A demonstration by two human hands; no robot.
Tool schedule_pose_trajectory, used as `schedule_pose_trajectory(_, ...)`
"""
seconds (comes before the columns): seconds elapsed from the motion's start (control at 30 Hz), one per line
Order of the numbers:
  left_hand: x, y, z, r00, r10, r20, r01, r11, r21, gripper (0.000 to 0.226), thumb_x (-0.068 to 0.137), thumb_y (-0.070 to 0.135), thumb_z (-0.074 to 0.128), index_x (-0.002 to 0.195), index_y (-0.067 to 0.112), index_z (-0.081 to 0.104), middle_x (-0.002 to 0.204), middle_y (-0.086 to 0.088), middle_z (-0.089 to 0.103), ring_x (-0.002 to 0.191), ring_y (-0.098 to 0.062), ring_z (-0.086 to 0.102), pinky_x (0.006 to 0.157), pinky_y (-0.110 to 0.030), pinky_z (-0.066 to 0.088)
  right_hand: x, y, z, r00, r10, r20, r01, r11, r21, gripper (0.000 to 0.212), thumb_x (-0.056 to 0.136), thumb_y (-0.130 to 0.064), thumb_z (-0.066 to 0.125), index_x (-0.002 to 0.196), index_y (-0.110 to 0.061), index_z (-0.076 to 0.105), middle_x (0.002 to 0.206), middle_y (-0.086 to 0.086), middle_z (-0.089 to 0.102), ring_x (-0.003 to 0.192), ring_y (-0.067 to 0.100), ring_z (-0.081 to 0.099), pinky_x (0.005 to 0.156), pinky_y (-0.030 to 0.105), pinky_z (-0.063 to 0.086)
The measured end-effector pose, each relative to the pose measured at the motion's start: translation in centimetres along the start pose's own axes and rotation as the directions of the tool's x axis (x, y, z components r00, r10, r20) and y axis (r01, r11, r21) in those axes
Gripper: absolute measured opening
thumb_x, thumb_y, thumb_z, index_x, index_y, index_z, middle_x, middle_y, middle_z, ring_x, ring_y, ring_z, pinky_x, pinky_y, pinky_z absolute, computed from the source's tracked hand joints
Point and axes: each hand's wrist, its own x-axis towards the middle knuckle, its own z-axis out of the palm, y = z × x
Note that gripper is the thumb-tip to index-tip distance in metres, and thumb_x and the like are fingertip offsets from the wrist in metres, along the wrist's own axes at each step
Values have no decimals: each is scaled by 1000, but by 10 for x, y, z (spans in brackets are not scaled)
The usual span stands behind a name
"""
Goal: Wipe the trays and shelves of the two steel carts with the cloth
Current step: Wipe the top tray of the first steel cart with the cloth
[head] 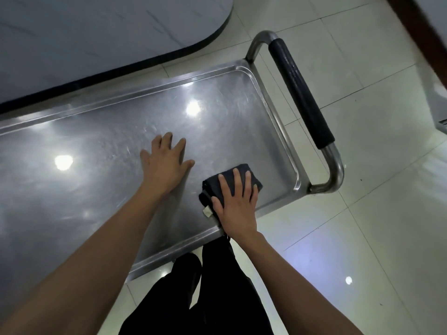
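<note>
A: Where are the fingers on the cloth?

B: The right hand (pixel 235 209) lies flat on the dark folded cloth (pixel 242 176), fingers (pixel 238 181) straight and slightly spread, pressing down rather than curling round it. The cloth shows beyond the fingertips and to the hand's left, where a small pale tag sticks out.

A: And the other hand?

B: The left hand (pixel 167 165) is spread open, palm down, on the bare steel just beside the cloth, holding nothing.

A: Where does the cloth lie on the cart?

B: On the top tray (pixel 96 146), near its front right corner, close to the raised rim.

A: What is the tray like?

B: Brushed steel, rectangular with rounded corners and a low lip, faintly scratched, with bright reflected spots of light.

A: Beyond it?

B: A bent steel tube handle with a black grip (pixel 300 93) at the right end. Glossy pale floor tiles (pixel 362 213) lie around, and a marbled white surface (pixel 96 32) with a dark curved edge runs behind the cart.
</note>
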Motion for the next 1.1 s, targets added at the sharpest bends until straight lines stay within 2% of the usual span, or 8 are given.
schedule_pose_trajectory(0.1, -1, -10, -1, 996, -80, -36, 79, 996, -35, 71, 88, 63, 56, 145, 25, 39, 158, -11, 26, 144, -33, 25, 109, -58, 31, 37, -8, -7, 999, -37, -9, 37, 999, 22, 61, 102, -57, 28, 157, -29, 23, 166, 10, 5, 152, 35, -12, 121, 59, 4)
schedule_pose_trajectory(0.23, -3, -19, 1, 994, -82, -78, 79, 996, -40, 68, 88, 60, 60, 143, 24, 46, 154, -11, 33, 142, -32, 27, 109, -52, 34, 96, -23, -14, 996, -84, -16, 84, 996, 37, 63, 102, -56, 30, 157, -28, 20, 166, 12, 3, 152, 37, -13, 121, 61, 3)
schedule_pose_trajectory(0.53, 0, -16, 1, 987, -160, -12, 160, 986, -40, 64, 89, 60, 59, 145, 31, 48, 157, -10, 31, 148, -39, 18, 113, -61, 27, 243, -80, -40, 983, -184, -2, 183, 978, 102, 59, 104, -52, 29, 157, -28, 23, 167, 11, 0, 151, 37, -17, 119, 60, -6)
schedule_pose_trajectory(0.7, -3, -14, -3, 984, -178, 5, 178, 983, -40, 67, 92, 60, 53, 151, 33, 37, 162, -8, 20, 151, -35, 8, 118, -59, 17, 293, -118, -48, 961, -276, -12, 276, 956, 96, 59, 104, -50, 31, 158, -28, 22, 167, 11, 1, 151, 38, -14, 119, 62, -3)
schedule_pose_trajectory(0.77, -2, -14, -4, 980, -197, 14, 197, 975, -100, 65, 93, 56, 55, 151, 32, 37, 163, -7, 18, 152, -32, 5, 121, -57, 13, 298, -123, -46, 963, -267, -33, 269, 959, 86, 58, 103, -50, 31, 157, -28, 23, 167, 11, 4, 152, 39, -11, 119, 62, 0)
schedule_pose_trajectory(0.87, -9, -22, -1, 976, -209, -57, 195, 962, -190, 58, 93, 47, 60, 145, 25, 47, 159, -8, 28, 150, -31, 16, 118, -59, 24, 289, -115, -41, 953, -297, -56, 300, 951, 76, 58, 104, -52, 29, 157, -29, 24, 167, 9, 7, 152, 38, -9, 120, 62, 3)
schedule_pose_trajectory(1.0, -31, -40, 2, 973, -201, -112, 189, 976, -110, 50, 92, 46, 62, 135, 22, 58, 149, -10, 43, 144, -33, 29, 113, -58, 29, 248, -99, -33, 942, -329, -64, 332, 941, 58, 57, 104, -53, 29, 156, -29, 28, 166, 8, 10, 152, 37, -7, 120, 60, 5)
schedule_pose_trajectory(1.1, -43, -49, 3, 976, -202, -80, 193, 976, -101, 50, 93, 48, 59, 137, 24, 56, 151, -11, 41, 145, -33, 27, 115, -57, 26, 203, -93, -24, 955, -293, -50, 296, 953, 69, 57, 104, -54, 28, 157, -31, 26, 167, 7, 7, 152, 36, -10, 121, 60, 4)
